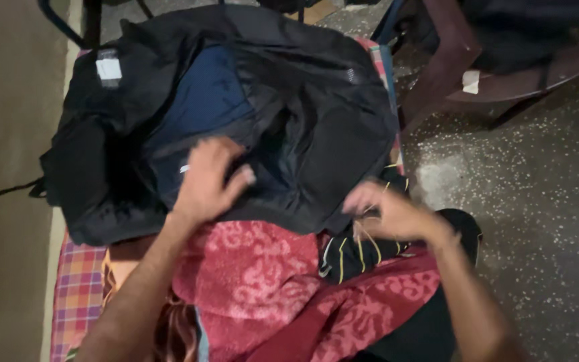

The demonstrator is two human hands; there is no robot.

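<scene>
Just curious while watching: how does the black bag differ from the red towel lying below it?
The black backpack is plain, dark and smooth with a blue lining, while the red towel is patterned and fluffy. The backpack lies open and bulky; the towel is crumpled. The left hand rests on the backpack, not the towel. Both lie on the checked cloth.

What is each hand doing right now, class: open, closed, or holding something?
Left hand: open, fingers spread, resting on the black bag.
Right hand: blurred, on the dark yellow-striped cloth; grip cannot be told.
</scene>
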